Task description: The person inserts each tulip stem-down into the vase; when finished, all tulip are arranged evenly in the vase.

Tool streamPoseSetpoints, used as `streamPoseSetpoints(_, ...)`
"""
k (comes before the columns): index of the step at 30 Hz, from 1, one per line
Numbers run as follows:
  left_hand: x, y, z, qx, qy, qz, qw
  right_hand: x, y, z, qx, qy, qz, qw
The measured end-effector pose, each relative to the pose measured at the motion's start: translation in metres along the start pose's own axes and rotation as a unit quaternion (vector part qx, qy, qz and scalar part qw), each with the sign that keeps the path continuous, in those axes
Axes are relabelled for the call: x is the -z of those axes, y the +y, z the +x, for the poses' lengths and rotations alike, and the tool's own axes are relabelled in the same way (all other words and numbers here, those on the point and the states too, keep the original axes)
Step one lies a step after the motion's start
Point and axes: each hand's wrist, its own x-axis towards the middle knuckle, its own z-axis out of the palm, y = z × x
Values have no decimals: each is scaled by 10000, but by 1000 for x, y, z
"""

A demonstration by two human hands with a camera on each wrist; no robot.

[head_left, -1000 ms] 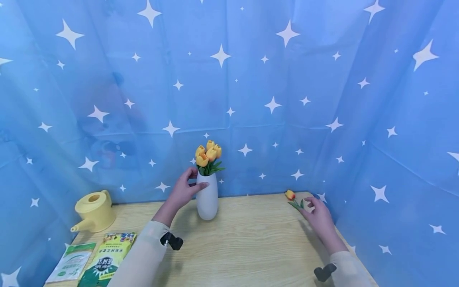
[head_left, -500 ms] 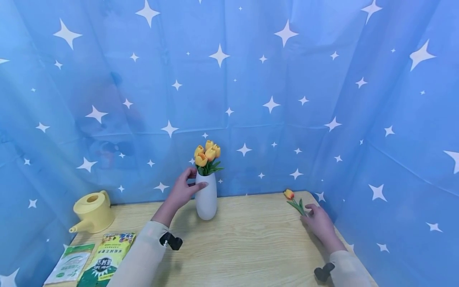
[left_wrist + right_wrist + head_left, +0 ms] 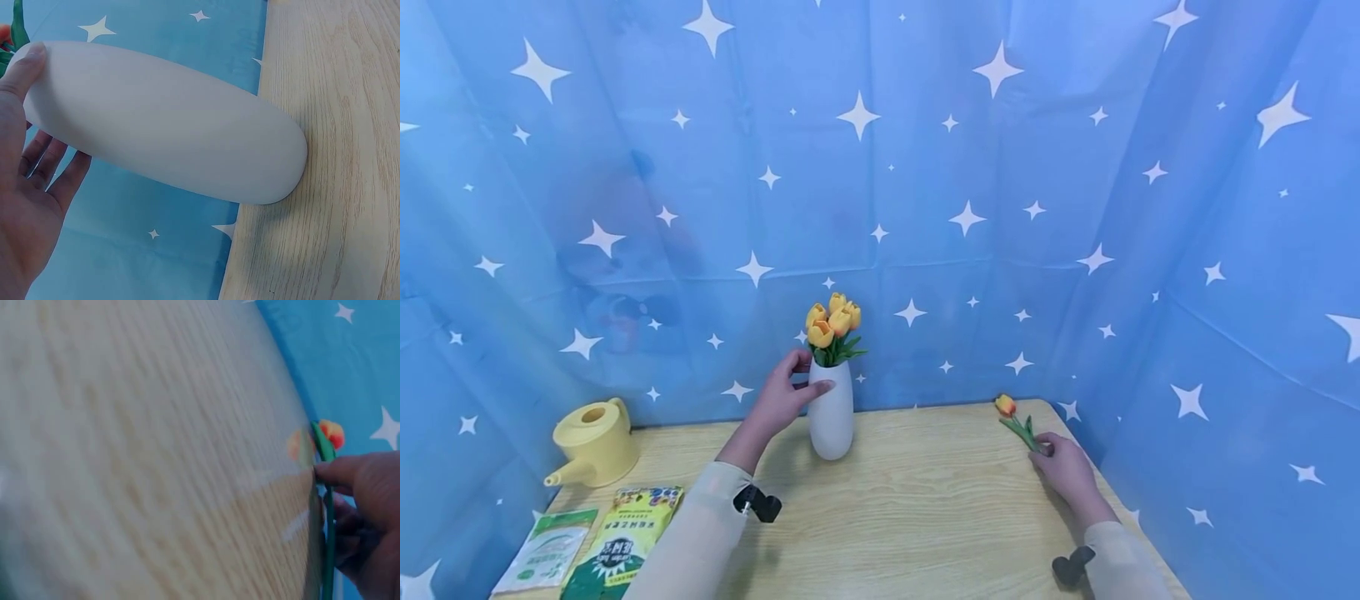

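A tall white vase (image 3: 831, 421) stands upright on the table, with several yellow-orange tulips (image 3: 835, 321) in it. My left hand (image 3: 778, 398) grips the vase near its neck from the left; in the left wrist view the thumb (image 3: 28, 65) lies on the near side and the other fingers go behind. At the table's far right corner, my right hand (image 3: 1067, 471) pinches the green stem of a single orange-yellow tulip (image 3: 1006, 406). The right wrist view shows the stem (image 3: 329, 531) between thumb and fingers, its bloom beyond them.
A yellow watering can (image 3: 597, 446) stands at the table's left back. In front of it lie a green-and-white packet (image 3: 550, 550) and a yellow-green bag (image 3: 628, 533). A blue star-patterned curtain (image 3: 917, 167) hangs close behind the wooden table (image 3: 925, 508).
My right hand has come down slightly onto the single tulip's stem, and its fingers have closed in a pinch. The left hand and the vase stay in place.
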Motion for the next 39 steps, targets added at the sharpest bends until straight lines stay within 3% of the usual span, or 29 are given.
streamPoseSetpoints(23, 1, 2, 1, 8, 1, 8, 10000, 2, -7, -2, -226, 183, 521, 9982)
streamPoseSetpoints(29, 1, 1, 1, 27, -9, -13, 10000, 6, -26, -2, 50, 500, 813, 9954)
streamPoseSetpoints(39, 1, -1, 1, -66, -6, 25, 10000, 13, -79, -10, 436, 774, 1358, 9867)
